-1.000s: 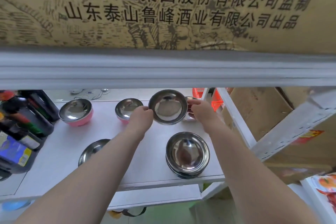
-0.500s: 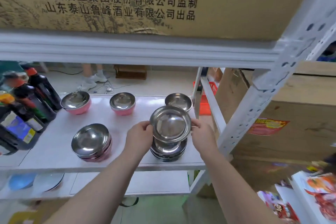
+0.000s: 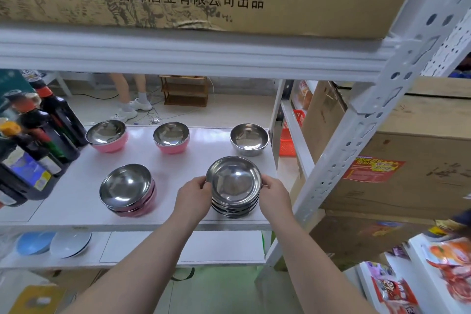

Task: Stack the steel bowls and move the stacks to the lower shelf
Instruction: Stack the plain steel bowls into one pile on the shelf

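Note:
A steel bowl (image 3: 233, 180) sits on top of a stack of steel bowls (image 3: 235, 208) near the front right of the white shelf (image 3: 76, 196). My left hand (image 3: 195, 195) grips its left rim and my right hand (image 3: 274, 194) its right rim. A second stack (image 3: 127, 190), steel with pink outsides, stands to the left. Along the back stand two single pink-sided bowls (image 3: 107, 135) (image 3: 171, 137) and one plain steel bowl (image 3: 249, 139). The lower shelf (image 3: 178, 247) shows below the front edge.
Dark sauce bottles (image 3: 38, 140) crowd the shelf's left end. A blue plate (image 3: 34, 242) and a white plate (image 3: 70, 243) lie on the lower shelf at left. A perforated white upright (image 3: 356, 135) and cardboard boxes (image 3: 407, 150) stand right. A person's legs (image 3: 130, 99) are behind the rack.
Both hands carried the steel bowl from the back of the shelf toward the front and lowered it onto the right stack. The camera view shifted back and up.

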